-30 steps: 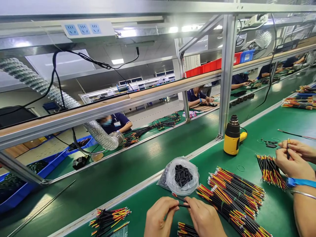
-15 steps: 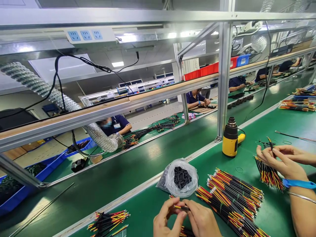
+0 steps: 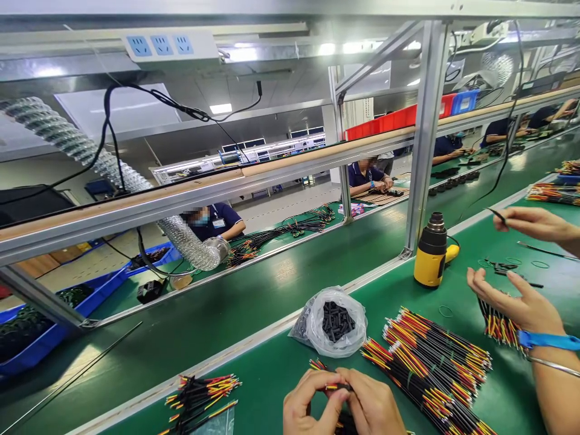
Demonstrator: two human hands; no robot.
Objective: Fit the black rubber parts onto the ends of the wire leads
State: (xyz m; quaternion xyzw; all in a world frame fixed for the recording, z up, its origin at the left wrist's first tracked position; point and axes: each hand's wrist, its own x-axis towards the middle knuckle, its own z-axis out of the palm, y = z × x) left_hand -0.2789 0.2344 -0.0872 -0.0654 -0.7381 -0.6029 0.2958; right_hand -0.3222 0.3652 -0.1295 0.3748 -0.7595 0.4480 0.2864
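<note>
Since the earlier frame, half a second ago, the neighbour's hands have come apart: the far hand (image 3: 539,223) is now raised with a dark thin piece (image 3: 499,215) at its fingertips, and the near hand (image 3: 516,302) is spread over a wire bundle (image 3: 498,323). My own hands have moved only little. My left hand (image 3: 303,402) pinches a short wire piece (image 3: 336,386) between thumb and finger, and my right hand (image 3: 376,402) grips its black part from the other side – the red and yellow ends show between them, just in front of the clear bag (image 3: 316,338). This one piece looks unfinished to me, because both hands are busy on it. The bag holds many black tube pieces (image 3: 338,322), so that supply is far from used up. To the right on the worktop (image 3: 260,383), several wire bundles (image 3: 437,356) lie gathered with green bands; to the left is a looser pile of wires (image 3: 203,393). Which of these is done and which is left – I cannot tell from here.
</note>
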